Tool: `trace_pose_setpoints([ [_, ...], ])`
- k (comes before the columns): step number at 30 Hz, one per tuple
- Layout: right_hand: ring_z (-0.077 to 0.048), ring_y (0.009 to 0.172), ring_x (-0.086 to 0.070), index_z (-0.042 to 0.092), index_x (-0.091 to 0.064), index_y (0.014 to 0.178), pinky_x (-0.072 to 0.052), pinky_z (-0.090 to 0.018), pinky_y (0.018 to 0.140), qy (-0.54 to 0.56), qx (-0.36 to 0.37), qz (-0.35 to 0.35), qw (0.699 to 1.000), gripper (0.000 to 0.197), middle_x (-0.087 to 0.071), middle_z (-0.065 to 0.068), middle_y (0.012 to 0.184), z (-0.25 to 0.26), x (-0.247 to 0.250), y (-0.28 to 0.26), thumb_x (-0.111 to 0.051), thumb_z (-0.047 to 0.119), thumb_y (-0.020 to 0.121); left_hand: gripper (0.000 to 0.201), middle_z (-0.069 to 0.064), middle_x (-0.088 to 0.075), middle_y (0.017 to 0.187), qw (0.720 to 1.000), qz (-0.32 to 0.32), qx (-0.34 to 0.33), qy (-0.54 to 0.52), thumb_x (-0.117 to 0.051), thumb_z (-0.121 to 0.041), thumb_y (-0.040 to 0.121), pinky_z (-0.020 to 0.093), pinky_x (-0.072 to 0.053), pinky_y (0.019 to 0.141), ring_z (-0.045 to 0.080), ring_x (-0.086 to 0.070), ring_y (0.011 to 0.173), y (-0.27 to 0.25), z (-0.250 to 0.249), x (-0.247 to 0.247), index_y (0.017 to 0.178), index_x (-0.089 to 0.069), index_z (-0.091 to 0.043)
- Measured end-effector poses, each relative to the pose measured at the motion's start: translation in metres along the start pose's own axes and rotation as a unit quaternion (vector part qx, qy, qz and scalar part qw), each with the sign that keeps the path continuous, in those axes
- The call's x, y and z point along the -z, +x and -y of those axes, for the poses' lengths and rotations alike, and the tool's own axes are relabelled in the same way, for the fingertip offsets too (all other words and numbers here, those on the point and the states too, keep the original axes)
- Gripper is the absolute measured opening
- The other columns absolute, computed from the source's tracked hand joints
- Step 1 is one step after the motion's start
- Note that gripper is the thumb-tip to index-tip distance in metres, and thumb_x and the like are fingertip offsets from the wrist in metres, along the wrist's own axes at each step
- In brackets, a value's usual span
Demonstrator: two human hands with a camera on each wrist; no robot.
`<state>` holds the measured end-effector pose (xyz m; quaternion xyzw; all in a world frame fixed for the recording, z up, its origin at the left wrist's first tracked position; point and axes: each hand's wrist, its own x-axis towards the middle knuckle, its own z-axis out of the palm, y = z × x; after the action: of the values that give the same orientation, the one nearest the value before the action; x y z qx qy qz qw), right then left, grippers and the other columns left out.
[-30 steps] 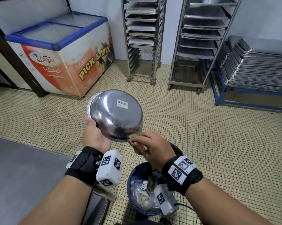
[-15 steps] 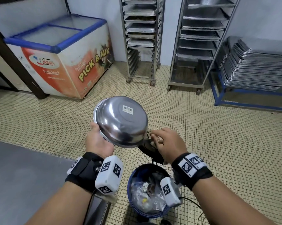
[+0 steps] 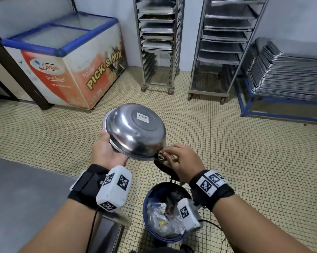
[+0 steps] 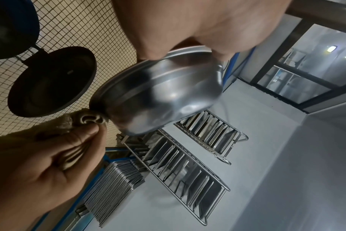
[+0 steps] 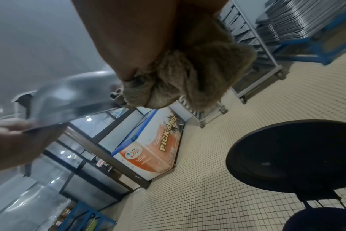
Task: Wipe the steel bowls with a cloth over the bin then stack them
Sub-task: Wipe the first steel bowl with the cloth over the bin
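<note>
From the head view, the left hand [image 3: 106, 154] is gripping the rim of the shiny round steel bowl [image 3: 135, 130], bottom tilted up and away. The right hand [image 3: 183, 161] is pinching the crumpled brown cloth [image 3: 162, 156] at the bowl's right edge, above the open blue bin [image 3: 146, 196].

From the left wrist view, the cloth [image 4: 85, 120] is touching the bowl's [image 4: 164, 96] lower rim, so the right hand is nearer the wiping spot.

From the right wrist view, the cloth [image 5: 180, 87] is bunched under the fingers, with the blurry bowl [image 5: 69, 96] to its left.

Steel bowl [image 3: 135, 131] tilted, base up, barcode sticker on it; bunched brown cloth [image 3: 163, 155] touching its rim; open blue bin [image 3: 165, 212] below.
</note>
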<state>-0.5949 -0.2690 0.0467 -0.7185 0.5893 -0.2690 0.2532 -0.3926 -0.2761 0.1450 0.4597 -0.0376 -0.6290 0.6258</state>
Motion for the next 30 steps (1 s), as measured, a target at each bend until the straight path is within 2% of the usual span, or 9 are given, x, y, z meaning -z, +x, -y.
trace_pose_setpoints([
  [2, -0.014, 0.094, -0.061, 0.028, -0.075, 0.115, -0.058, -0.041, 0.083, 0.013, -0.034, 0.008, 0.999, 0.020, -0.065, 0.010, 0.104, -0.007, 0.001, 0.005, -0.064, 0.032, 0.099, 0.037, 0.006, -0.061, 0.097, 0.997, -0.005, -0.028, 0.066, -0.028, -0.030, 0.113, 0.029, -0.057, 0.092, 0.001, -0.067, 0.066, 0.005, 0.001, 0.005, 0.090, -0.052, -0.014],
  [4, -0.012, 0.092, -0.062, 0.031, -0.075, 0.114, -0.059, -0.038, 0.080, 0.010, -0.077, 0.012, 0.997, 0.019, -0.064, 0.011, 0.102, -0.013, 0.004, 0.009, -0.062, 0.032, 0.100, 0.041, 0.016, -0.069, 0.106, 0.995, -0.017, -0.030, 0.090, -0.033, -0.029, 0.113, 0.031, -0.062, 0.066, 0.011, -0.073, 0.080, 0.011, 0.000, 0.011, 0.101, -0.060, -0.001],
  [7, -0.005, 0.082, -0.065, 0.035, -0.075, 0.107, -0.053, -0.018, 0.059, 0.052, -0.146, -0.016, 0.988, 0.017, -0.064, 0.019, 0.094, -0.023, 0.013, 0.010, -0.059, 0.032, 0.102, 0.043, 0.017, -0.073, 0.110, 0.995, -0.020, -0.028, 0.092, -0.037, -0.035, 0.111, 0.046, -0.061, 0.073, 0.026, -0.074, 0.089, 0.015, -0.001, 0.017, 0.121, -0.062, -0.002],
  [10, -0.014, 0.074, -0.074, 0.036, -0.075, 0.101, -0.063, -0.034, 0.060, 0.184, -0.164, -0.096, 0.964, 0.012, -0.074, 0.009, 0.103, -0.017, 0.027, 0.008, -0.064, 0.032, 0.100, 0.044, 0.013, -0.072, 0.108, 0.993, -0.020, -0.039, 0.107, -0.035, -0.039, 0.111, 0.042, -0.057, 0.066, 0.026, -0.073, 0.091, 0.014, -0.003, 0.017, 0.124, -0.061, -0.006],
  [12, -0.009, 0.075, -0.074, 0.028, -0.075, 0.107, -0.059, -0.024, 0.054, 0.244, -0.133, -0.142, 0.950, 0.013, -0.071, 0.005, 0.108, 0.000, 0.035, 0.009, -0.065, 0.030, 0.098, 0.043, 0.014, -0.072, 0.111, 0.991, -0.018, -0.043, 0.123, -0.034, -0.041, 0.110, 0.042, -0.056, 0.068, 0.028, -0.070, 0.098, 0.013, -0.002, 0.017, 0.116, -0.062, -0.008],
  [17, -0.011, 0.108, -0.053, 0.026, -0.067, 0.128, -0.048, -0.021, 0.092, 0.107, 0.069, -0.129, 0.983, 0.044, -0.055, 0.014, 0.119, 0.051, 0.027, 0.012, -0.065, 0.046, 0.088, 0.044, 0.009, -0.075, 0.116, 0.982, -0.014, -0.070, 0.177, -0.040, -0.043, 0.109, 0.041, -0.059, 0.081, 0.024, -0.072, 0.104, 0.012, 0.008, 0.007, 0.126, -0.064, -0.011],
  [20, -0.014, 0.117, -0.045, 0.026, -0.066, 0.132, -0.038, -0.022, 0.096, 0.018, 0.130, -0.137, 0.982, 0.045, -0.053, 0.012, 0.128, 0.050, 0.013, 0.013, -0.060, 0.049, 0.094, 0.040, 0.008, -0.077, 0.112, 0.981, 0.005, -0.070, 0.183, -0.038, -0.039, 0.110, 0.039, -0.059, 0.081, 0.021, -0.074, 0.100, 0.012, 0.009, 0.003, 0.124, -0.065, -0.012],
  [25, -0.017, 0.117, -0.053, 0.023, -0.066, 0.133, -0.049, -0.033, 0.099, 0.063, 0.068, -0.153, 0.984, 0.040, -0.053, 0.011, 0.128, 0.019, 0.009, 0.023, -0.058, 0.042, 0.098, 0.036, 0.004, -0.080, 0.097, 0.982, 0.010, -0.065, 0.178, -0.039, -0.037, 0.110, 0.046, -0.058, 0.085, 0.021, -0.076, 0.092, 0.005, 0.011, 0.005, 0.113, -0.066, -0.015],
  [30, -0.008, 0.094, -0.058, 0.022, -0.070, 0.127, -0.054, -0.033, 0.091, 0.101, -0.042, -0.147, 0.983, 0.030, -0.058, 0.007, 0.107, 0.018, 0.020, 0.027, -0.061, 0.032, 0.100, 0.039, 0.010, -0.077, 0.110, 0.981, 0.004, -0.058, 0.186, -0.041, -0.038, 0.109, 0.056, -0.054, 0.098, 0.030, -0.072, 0.106, 0.002, 0.012, 0.008, 0.120, -0.066, -0.010],
])
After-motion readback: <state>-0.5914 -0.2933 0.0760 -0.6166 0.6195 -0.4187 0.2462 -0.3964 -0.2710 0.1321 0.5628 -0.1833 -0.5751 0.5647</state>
